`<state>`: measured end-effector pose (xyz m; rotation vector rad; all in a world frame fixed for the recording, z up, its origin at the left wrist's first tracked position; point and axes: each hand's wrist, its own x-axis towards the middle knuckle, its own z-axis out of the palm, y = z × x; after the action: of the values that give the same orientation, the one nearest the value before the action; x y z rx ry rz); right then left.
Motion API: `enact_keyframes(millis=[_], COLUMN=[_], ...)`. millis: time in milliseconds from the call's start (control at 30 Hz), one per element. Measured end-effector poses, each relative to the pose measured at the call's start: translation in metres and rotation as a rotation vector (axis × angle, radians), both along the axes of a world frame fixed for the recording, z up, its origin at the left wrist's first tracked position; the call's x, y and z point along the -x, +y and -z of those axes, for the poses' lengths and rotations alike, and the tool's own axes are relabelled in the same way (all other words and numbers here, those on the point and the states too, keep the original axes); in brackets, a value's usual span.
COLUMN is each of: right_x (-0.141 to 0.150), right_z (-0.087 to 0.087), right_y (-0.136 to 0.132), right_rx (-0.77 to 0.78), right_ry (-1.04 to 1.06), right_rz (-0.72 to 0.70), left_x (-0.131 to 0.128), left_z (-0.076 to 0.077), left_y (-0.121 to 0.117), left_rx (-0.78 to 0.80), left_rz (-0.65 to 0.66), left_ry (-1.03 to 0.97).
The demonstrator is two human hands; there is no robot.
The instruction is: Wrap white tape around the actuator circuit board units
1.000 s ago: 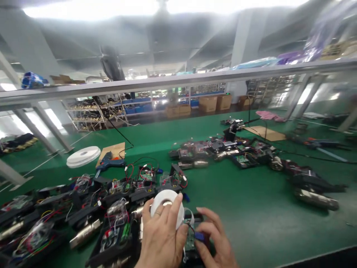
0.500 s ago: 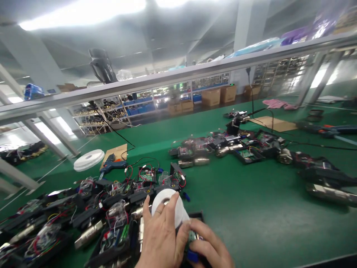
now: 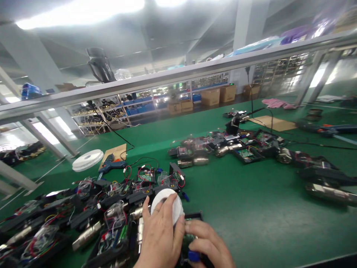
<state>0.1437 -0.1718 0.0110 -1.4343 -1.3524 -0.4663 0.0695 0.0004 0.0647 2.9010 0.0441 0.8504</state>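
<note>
My left hand [image 3: 160,238] grips a white roll of tape [image 3: 167,199], fingers wrapped over its rim, low in the middle of the view. Right beside it my right hand [image 3: 208,247] presses down on a black tray with a green circuit board [image 3: 191,232], fingertips on a small blue part [image 3: 193,255]. The two hands touch each other above the tray. The tray's near part is hidden under my hands.
Rows of black electronic assemblies with red wires [image 3: 83,212] and metal cylinders cover the green table [image 3: 251,212] at left. More assemblies [image 3: 237,147] lie farther back. A blue glue gun [image 3: 111,165], cardboard and a flat white reel [image 3: 87,159] sit behind. A metal rail [image 3: 178,76] crosses overhead.
My right hand has slid closer to the left hand and settled onto the board. The tape roll has dropped slightly. The view tilted a little.
</note>
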Motion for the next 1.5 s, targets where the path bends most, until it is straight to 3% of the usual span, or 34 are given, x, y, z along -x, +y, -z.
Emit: enact_keyframes(millis=[133,300,633,1033,1233,1400,1500], right_x=[0.005,0.01,0.013,0.011,0.012,0.016,0.018], right_z=[-0.006,-0.004,-0.002,-0.011,-0.016,-0.011,0.001], right_y=[-0.002,0.001,0.003,0.004,0.007,0.012,0.016], right_rx=[-0.035,0.02,-0.035,-0.037,-0.01,-0.048,-0.048], right_ry=[0.39,0.634,0.606,0.473,0.454,0.478,0.722], right_rz=[0.205,0.162,0.135,0.161,0.189,0.272,0.302], left_x=[0.003,0.008,0.016,0.015,0.016,0.009,0.017], left_z=[0.0,-0.005,-0.01,-0.011,-0.009,0.002,0.013], left_y=[0.003,0.002,-0.007,-0.012,-0.013,-0.033,-0.04], left_rx=[-0.06,-0.113,-0.103,-0.06,-0.125,-0.108,-0.133], left_rz=[0.025,0.085,0.154,0.127,0.154,0.025,-0.106], left_ry=[0.017,0.089,0.125,0.061,0.076,-0.062,-0.238])
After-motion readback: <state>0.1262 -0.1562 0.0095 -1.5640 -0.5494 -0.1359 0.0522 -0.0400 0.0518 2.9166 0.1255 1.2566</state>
